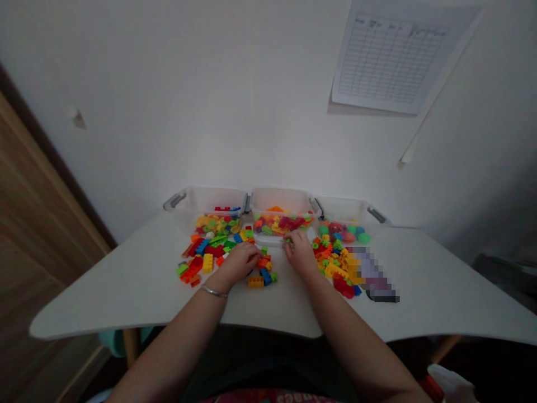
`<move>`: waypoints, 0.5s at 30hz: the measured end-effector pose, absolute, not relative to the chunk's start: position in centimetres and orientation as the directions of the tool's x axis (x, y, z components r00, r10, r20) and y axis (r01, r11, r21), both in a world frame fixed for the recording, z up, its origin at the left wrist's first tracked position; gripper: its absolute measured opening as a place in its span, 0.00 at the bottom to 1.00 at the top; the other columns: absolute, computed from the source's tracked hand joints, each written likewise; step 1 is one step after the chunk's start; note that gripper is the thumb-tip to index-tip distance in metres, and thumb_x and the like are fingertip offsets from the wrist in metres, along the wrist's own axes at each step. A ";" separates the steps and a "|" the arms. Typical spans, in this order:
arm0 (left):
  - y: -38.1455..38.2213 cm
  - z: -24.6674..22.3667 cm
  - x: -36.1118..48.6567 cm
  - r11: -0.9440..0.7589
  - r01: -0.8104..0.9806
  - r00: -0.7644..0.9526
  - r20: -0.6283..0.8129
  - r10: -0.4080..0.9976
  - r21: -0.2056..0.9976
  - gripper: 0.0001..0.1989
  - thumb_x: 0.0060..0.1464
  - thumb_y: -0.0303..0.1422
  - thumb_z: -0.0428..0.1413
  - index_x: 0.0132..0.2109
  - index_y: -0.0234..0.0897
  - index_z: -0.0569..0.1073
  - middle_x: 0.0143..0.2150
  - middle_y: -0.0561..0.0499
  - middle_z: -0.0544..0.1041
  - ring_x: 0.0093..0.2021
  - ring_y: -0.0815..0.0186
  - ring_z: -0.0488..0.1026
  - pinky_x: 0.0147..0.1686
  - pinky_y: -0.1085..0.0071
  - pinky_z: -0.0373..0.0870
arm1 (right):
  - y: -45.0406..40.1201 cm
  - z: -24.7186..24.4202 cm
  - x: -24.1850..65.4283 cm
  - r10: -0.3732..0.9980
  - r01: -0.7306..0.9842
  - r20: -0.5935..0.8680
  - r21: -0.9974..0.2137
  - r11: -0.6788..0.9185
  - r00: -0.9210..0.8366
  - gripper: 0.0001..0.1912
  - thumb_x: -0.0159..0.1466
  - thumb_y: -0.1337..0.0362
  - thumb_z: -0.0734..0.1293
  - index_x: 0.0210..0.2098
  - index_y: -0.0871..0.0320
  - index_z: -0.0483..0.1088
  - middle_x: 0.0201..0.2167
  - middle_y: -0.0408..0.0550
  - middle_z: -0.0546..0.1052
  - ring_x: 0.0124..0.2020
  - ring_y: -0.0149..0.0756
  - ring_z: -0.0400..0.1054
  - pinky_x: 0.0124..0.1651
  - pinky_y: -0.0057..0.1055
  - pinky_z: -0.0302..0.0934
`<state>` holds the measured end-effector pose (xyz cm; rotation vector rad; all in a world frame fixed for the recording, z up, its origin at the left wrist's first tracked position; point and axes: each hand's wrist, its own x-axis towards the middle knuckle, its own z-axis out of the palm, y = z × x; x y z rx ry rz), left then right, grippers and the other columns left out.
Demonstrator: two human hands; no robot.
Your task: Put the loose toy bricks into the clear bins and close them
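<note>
Toy bricks [255, 281] lie before the middle bin [283, 197]; likely light, stiff: grip opposite sidewalls. Right hand [301, 253], nearer the bin, pinches a green piece [288, 240] (apparently); left hand [242, 261], farther out, curls beside bricks, hold indeterminable.

Small green piece [288, 240] in right fingers [296, 238], orange bricks [264, 262] clustered

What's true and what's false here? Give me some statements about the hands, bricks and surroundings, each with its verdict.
1. Three clear boxes stand on the table. True.
2. The bracelet circles the right wrist. False: it is on the left wrist.
3. Loose bricks lie on both sides of the left hand. True.
4. The printed sheet lies flat on the table. False: it is on the wall.
5. All the loose bricks share one colour. False: several colours show.
</note>
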<state>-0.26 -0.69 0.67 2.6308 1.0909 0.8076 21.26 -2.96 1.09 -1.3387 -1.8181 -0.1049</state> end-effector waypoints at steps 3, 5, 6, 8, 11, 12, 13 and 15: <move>-0.6 0.7 -0.3 -0.725 0.595 0.596 0.415 0.687 0.345 0.08 0.60 0.27 0.52 0.37 0.35 0.77 0.37 0.47 0.79 0.42 0.62 0.73 0.46 0.67 0.67 | -2.5 3.2 22.3 0.608 0.794 0.794 -0.391 0.465 0.035 0.11 0.63 0.70 0.59 0.40 0.59 0.72 0.41 0.54 0.71 0.48 0.41 0.66 0.55 0.39 0.62; -0.6 0.7 -0.3 -0.729 0.594 0.603 0.412 0.683 0.340 0.09 0.60 0.27 0.52 0.37 0.35 0.77 0.37 0.47 0.79 0.42 0.62 0.73 0.46 0.67 0.66 | -2.1 4.9 23.0 0.546 0.796 0.833 -0.391 0.463 0.092 0.13 0.64 0.69 0.59 0.42 0.58 0.73 0.45 0.55 0.72 0.51 0.41 0.65 0.59 0.42 0.60; -0.6 0.7 -0.3 -0.728 0.596 0.604 0.409 0.685 0.339 0.09 0.60 0.28 0.52 0.37 0.35 0.77 0.37 0.47 0.80 0.42 0.62 0.73 0.46 0.67 0.66 | -1.9 5.6 23.3 0.526 0.798 0.843 -0.393 0.456 0.115 0.14 0.64 0.69 0.58 0.44 0.58 0.74 0.47 0.55 0.71 0.53 0.41 0.65 0.60 0.42 0.60; -0.6 0.8 -0.2 -0.723 0.602 0.602 0.403 0.690 0.339 0.09 0.60 0.27 0.52 0.37 0.35 0.77 0.37 0.47 0.80 0.42 0.62 0.73 0.46 0.67 0.66 | -1.5 6.8 23.8 0.518 0.809 0.847 -0.387 0.443 0.122 0.19 0.64 0.69 0.57 0.50 0.58 0.71 0.55 0.56 0.69 0.58 0.40 0.62 0.63 0.43 0.58; -0.6 0.8 -0.2 -0.720 0.607 0.602 0.397 0.693 0.336 0.09 0.60 0.27 0.52 0.36 0.35 0.77 0.37 0.47 0.80 0.42 0.62 0.73 0.46 0.66 0.66 | -0.7 7.4 23.9 0.570 0.842 0.817 -0.370 0.393 0.093 0.25 0.64 0.68 0.56 0.60 0.61 0.64 0.65 0.57 0.61 0.65 0.41 0.55 0.66 0.44 0.55; -0.6 0.8 -0.2 -0.720 0.608 0.602 0.398 0.692 0.333 0.09 0.60 0.27 0.52 0.36 0.35 0.77 0.37 0.47 0.80 0.42 0.62 0.73 0.46 0.66 0.67 | -0.4 7.3 23.8 0.599 0.858 0.796 -0.363 0.364 0.083 0.27 0.64 0.68 0.57 0.62 0.63 0.62 0.66 0.58 0.60 0.66 0.42 0.54 0.66 0.44 0.54; -0.6 0.7 -0.2 -0.721 0.610 0.600 0.402 0.692 0.330 0.09 0.60 0.27 0.52 0.36 0.35 0.77 0.36 0.47 0.80 0.41 0.62 0.73 0.46 0.66 0.67 | -0.2 7.0 23.7 0.631 0.875 0.772 -0.354 0.330 0.074 0.28 0.63 0.67 0.58 0.62 0.65 0.61 0.66 0.60 0.60 0.66 0.44 0.53 0.67 0.46 0.52; -0.6 0.7 -0.2 -0.725 0.606 0.600 0.411 0.686 0.327 0.09 0.60 0.27 0.52 0.36 0.35 0.77 0.36 0.47 0.80 0.41 0.62 0.73 0.45 0.67 0.67 | 0.1 6.3 23.3 0.690 0.912 0.722 -0.317 0.260 0.054 0.30 0.62 0.65 0.60 0.63 0.68 0.59 0.65 0.63 0.62 0.66 0.48 0.54 0.68 0.49 0.49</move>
